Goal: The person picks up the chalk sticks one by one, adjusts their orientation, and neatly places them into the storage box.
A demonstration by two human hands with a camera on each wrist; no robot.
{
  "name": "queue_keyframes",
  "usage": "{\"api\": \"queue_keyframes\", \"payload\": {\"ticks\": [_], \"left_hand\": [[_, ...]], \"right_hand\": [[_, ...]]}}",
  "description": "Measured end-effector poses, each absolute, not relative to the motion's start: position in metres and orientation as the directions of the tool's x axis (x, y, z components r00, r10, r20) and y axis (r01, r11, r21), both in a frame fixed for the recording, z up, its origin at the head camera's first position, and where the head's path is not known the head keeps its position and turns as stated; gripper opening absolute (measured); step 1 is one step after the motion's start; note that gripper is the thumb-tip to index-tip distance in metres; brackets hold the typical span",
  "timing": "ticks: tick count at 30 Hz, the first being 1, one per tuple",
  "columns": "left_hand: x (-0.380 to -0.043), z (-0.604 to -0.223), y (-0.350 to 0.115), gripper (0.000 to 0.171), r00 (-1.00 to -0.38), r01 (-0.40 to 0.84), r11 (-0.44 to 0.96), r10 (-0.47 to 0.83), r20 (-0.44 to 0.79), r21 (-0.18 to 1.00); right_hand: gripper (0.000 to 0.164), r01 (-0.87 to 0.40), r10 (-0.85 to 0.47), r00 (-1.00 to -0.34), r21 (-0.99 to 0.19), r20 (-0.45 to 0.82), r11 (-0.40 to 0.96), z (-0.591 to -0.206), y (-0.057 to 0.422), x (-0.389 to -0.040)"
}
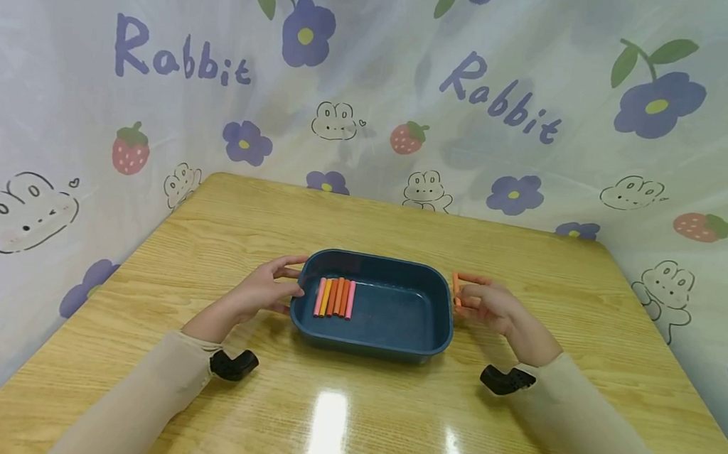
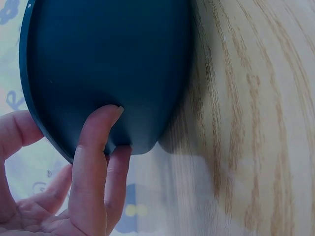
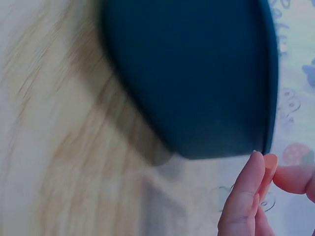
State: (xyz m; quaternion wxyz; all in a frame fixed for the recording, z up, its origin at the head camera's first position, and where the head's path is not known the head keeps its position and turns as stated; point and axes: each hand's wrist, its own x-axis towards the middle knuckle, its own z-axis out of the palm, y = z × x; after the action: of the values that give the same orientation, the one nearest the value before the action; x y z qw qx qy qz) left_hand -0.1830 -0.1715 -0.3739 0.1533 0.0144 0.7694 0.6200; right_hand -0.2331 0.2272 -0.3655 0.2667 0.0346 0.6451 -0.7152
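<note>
A dark blue rectangular tub (image 1: 386,350) with rounded corners stands on the table in the head view. Inside, toward its left end, several pink, yellow and orange sticks (image 1: 335,298) lie side by side in a row. My left hand (image 1: 261,286) grips the left end of the tub; in the left wrist view its thumb (image 2: 93,147) lies against the outer wall and another finger reaches past the rim. My right hand (image 1: 492,305) pinches a short orange stick (image 1: 456,288) between thumb and fingers, just outside the tub's right end. The stick's flat round end (image 3: 270,159) shows in the right wrist view.
The wooden table (image 1: 262,212) has a light yellow grain. A white cloth (image 1: 377,57) printed with rabbits, flowers and strawberries hangs behind it and along both sides. Black bent pieces (image 1: 234,364) are worn at both wrists over the beige sleeves.
</note>
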Motion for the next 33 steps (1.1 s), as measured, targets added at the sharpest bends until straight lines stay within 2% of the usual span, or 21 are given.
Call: {"api": "queue_keyframes", "payload": {"ticks": [10, 20, 33], "left_hand": [[-0.182, -0.372, -0.170, 0.061, -0.950, -0.163, 0.221, 0.227, -0.213, 0.962], [-0.183, -0.371, -0.172, 0.061, -0.949, -0.166, 0.215, 0.231, -0.215, 0.963], [-0.184, -0.374, -0.172, 0.060, -0.952, -0.163, 0.228, 0.220, -0.214, 0.960]], "right_hand": [[0.065, 0.403, -0.337, -0.869, -0.913, -0.362, -0.059, -0.346, 0.215, -0.232], [0.066, 0.401, -0.391, -0.850, -0.915, -0.353, -0.045, -0.328, 0.193, -0.235], [0.066, 0.450, -0.386, -0.827, -0.893, -0.409, -0.019, -0.320, 0.156, -0.241]]}}
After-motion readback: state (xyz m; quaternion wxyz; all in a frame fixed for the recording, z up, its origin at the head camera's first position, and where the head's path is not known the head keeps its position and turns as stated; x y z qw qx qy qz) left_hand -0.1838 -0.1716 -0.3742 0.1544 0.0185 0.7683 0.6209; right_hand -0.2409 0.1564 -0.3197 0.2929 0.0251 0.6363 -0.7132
